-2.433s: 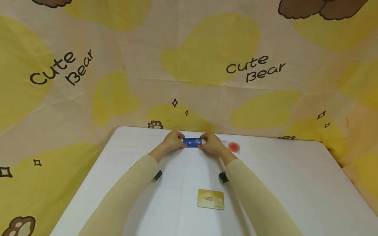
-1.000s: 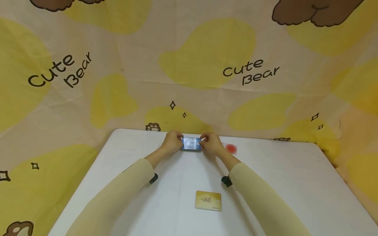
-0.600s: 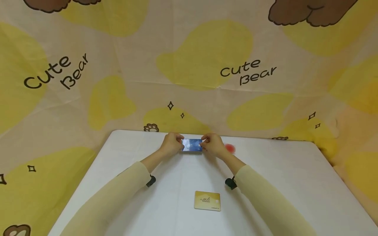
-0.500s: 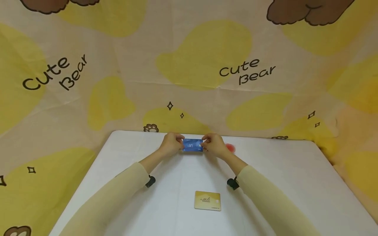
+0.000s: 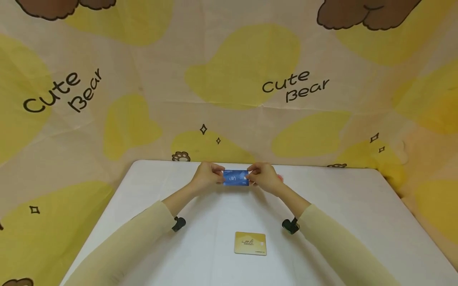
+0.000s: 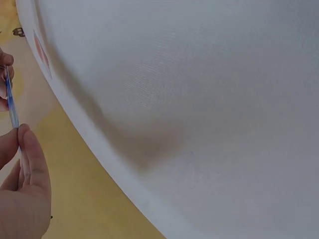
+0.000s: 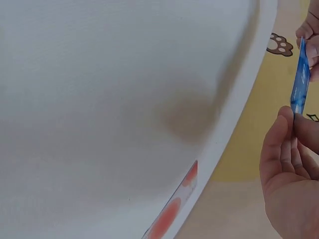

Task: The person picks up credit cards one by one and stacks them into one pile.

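A blue card with upside-down "VIP" lettering is held up near the table's far edge, its printed face toward the head camera. My left hand pinches one short end between thumb and fingers. At the opposite end, my right hand does the same. Both wrist views show the blue card almost edge-on, raised over the far edge. Nearer to me, a gold card lies flat on the table.
Behind my right hand, a pale card with red spots lies by the edge of the white table. A yellow and beige "Cute Bear" cloth hangs right behind the table. Dark wrist cameras stick out from the sleeves.
Both hands have lifted the blue card and brought it closer, after tilting it into a glare and back. My forearms have spread apart, and my right hand now covers most of the red-spotted card.
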The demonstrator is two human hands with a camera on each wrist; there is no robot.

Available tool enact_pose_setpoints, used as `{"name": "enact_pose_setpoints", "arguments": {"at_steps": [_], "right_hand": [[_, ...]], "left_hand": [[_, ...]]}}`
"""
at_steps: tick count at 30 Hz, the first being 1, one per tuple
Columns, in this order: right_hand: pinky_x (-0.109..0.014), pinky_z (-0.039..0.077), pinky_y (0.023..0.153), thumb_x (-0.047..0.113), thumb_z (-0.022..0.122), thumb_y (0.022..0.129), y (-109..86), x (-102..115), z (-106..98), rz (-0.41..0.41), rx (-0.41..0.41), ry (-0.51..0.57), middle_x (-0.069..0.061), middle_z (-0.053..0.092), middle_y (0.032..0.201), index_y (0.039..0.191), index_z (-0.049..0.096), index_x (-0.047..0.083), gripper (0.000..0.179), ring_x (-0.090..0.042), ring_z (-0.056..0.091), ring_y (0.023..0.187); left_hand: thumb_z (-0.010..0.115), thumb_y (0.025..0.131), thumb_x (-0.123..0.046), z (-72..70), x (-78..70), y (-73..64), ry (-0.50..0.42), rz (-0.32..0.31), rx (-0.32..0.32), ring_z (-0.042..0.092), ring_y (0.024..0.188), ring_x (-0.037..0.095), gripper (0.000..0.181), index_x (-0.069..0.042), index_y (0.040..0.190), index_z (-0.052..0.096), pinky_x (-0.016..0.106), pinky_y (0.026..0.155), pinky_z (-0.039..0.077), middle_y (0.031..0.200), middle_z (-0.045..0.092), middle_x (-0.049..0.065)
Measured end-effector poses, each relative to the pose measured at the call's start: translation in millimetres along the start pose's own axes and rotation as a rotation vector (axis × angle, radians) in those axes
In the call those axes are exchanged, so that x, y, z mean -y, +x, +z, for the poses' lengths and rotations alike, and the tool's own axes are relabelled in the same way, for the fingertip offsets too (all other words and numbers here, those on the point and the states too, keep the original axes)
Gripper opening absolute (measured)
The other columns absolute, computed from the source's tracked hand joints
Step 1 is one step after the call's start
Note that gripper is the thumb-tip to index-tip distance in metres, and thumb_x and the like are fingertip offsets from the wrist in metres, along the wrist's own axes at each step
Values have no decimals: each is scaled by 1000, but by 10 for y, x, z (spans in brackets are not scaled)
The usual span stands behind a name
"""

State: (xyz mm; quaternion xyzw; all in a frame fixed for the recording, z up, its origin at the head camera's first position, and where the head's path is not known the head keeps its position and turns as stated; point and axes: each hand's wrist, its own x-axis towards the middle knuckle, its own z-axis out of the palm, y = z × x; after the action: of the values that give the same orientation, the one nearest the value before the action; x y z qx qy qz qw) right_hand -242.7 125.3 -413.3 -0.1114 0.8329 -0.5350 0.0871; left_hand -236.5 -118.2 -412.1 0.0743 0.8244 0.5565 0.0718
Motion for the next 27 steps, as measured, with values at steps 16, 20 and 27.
{"name": "enact_pose_setpoints", "arguments": {"at_steps": [16,20,27], "right_hand": [[-39,63,73,-5,66,97,-267,31,-133,-50,37,13,-18,75,93,120,64,-16,26,-29,73,78],[-38,63,72,-4,68,97,-304,-30,-149,-42,40,23,-15,75,89,119,65,-14,25,-31,73,78],[-33,62,67,-4,71,95,-387,-48,-174,-47,31,28,-15,75,87,118,65,-15,26,-24,72,74]], "left_hand": [[74,87,11,61,-96,-172,-135,-15,40,77,78,24,35,12,123,71,34,77,63,83,74,12],[74,88,11,88,-86,-195,-153,-18,58,76,77,23,36,12,123,70,34,77,63,82,73,11],[74,87,11,135,-113,-250,-159,-29,68,75,76,21,36,11,123,70,34,77,63,82,73,11]]}}
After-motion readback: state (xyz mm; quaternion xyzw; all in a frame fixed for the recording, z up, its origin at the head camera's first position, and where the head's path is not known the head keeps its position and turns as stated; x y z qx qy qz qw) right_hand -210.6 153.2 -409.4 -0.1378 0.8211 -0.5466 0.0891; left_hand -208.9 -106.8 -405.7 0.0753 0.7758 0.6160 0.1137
